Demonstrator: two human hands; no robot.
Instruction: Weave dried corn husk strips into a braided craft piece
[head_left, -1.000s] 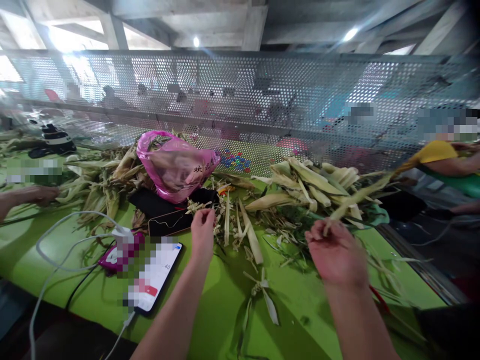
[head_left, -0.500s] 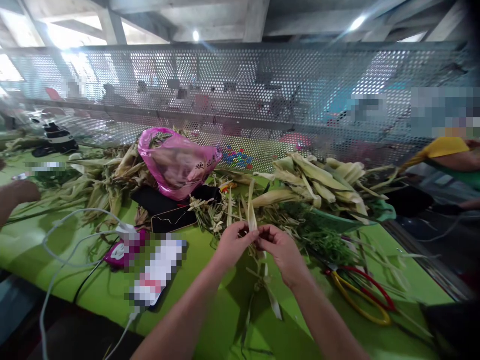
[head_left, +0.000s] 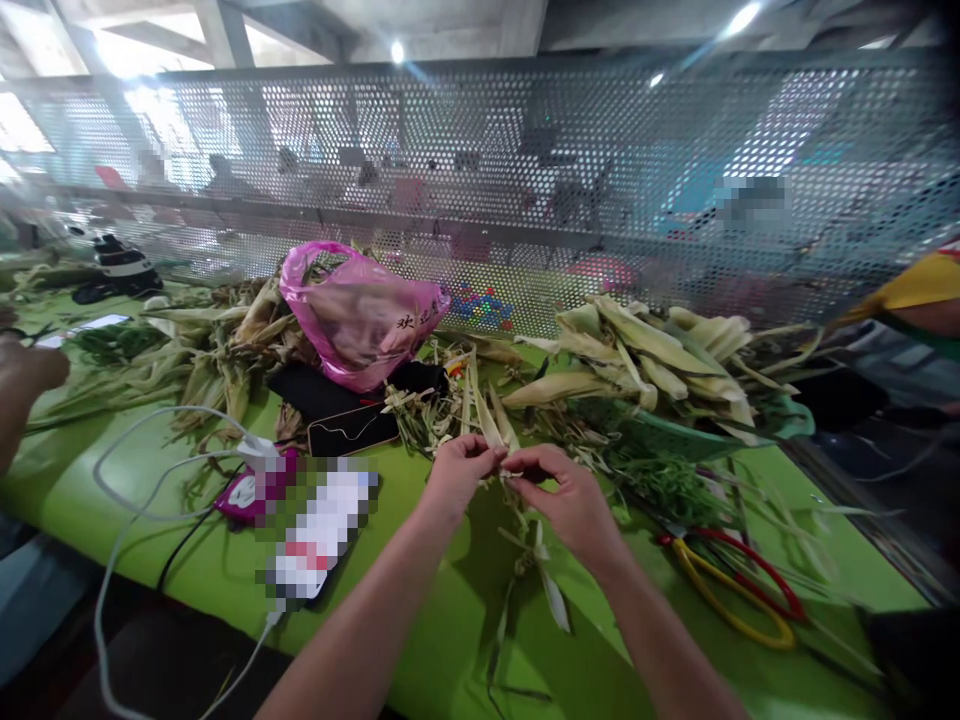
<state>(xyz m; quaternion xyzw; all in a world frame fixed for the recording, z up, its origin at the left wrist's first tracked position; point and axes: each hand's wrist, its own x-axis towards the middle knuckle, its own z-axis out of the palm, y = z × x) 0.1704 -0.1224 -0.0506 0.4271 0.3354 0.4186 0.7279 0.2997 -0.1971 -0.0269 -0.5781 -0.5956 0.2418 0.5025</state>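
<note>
My left hand (head_left: pixel 459 478) and my right hand (head_left: pixel 568 497) meet over the green table (head_left: pixel 420 640), both pinching a pale corn-husk strip (head_left: pixel 495 424) between thumb and fingers. The strip sticks up and back from my fingertips. More loose husk pieces (head_left: pixel 541 572) lie on the table right under my hands. A heap of husks (head_left: pixel 645 362) fills a green basket (head_left: pixel 675 438) just beyond my right hand.
A phone (head_left: pixel 319 535) on a white cable lies left of my hands, a pink plastic bag (head_left: pixel 361 318) behind it. Scissors with yellow and red handles (head_left: pixel 731 590) lie at right. Another person's hand (head_left: pixel 30 370) is at far left, a yellow sleeve (head_left: pixel 919 282) at far right. Perforated metal screen behind.
My hands were apart a second ago, the right one pulling a husk from the pile. They came together at the centre and now both pinch one strip, which has tilted lower.
</note>
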